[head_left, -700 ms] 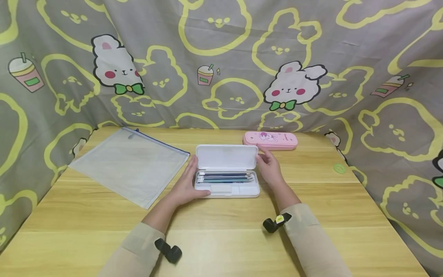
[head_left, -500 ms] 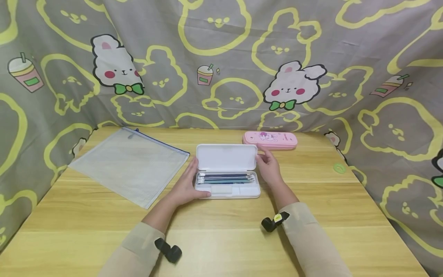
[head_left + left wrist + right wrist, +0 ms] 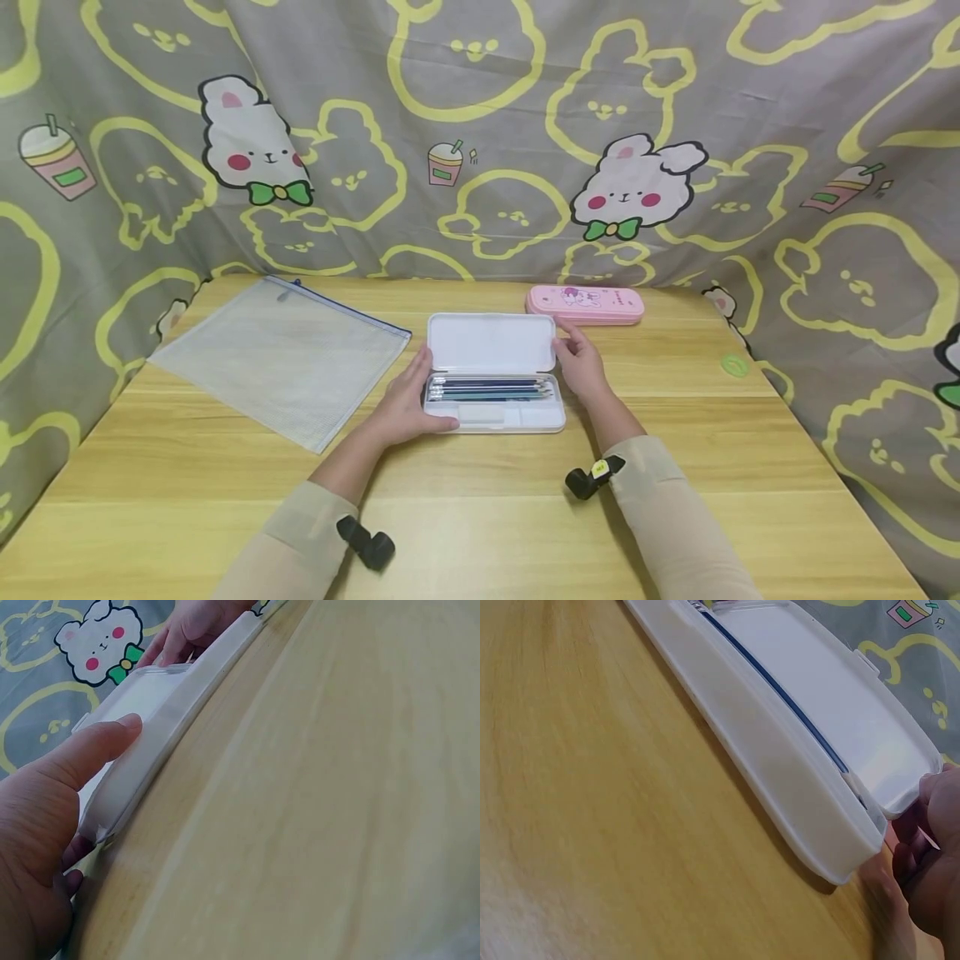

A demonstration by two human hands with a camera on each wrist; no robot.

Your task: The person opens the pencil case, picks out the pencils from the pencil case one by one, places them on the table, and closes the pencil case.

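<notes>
A white pencil case (image 3: 495, 418) lies on the table with its lid (image 3: 491, 343) raised at the back. Several pencils (image 3: 487, 389) lie side by side in its rear compartment, and a white eraser (image 3: 481, 414) sits in front of them. My left hand (image 3: 406, 406) grips the case's left end, thumb over the front edge and fingers along the side. At the lid's right edge, my right hand (image 3: 582, 362) pinches the rim between thumb and fingers. The right wrist view shows that hand (image 3: 936, 844) at the lid's corner.
To the left lies a translucent mesh zip pouch (image 3: 285, 358) with a blue zipper. A pink pencil case (image 3: 585, 305) with a rabbit print stands behind my right hand. A small green ring (image 3: 735, 365) rests far right. Patterned cloth (image 3: 480, 125) hangs behind the table.
The lid leans a little farther back, and my right hand has moved slightly left with it. The white case has shifted slightly toward me. My left hand keeps its grip.
</notes>
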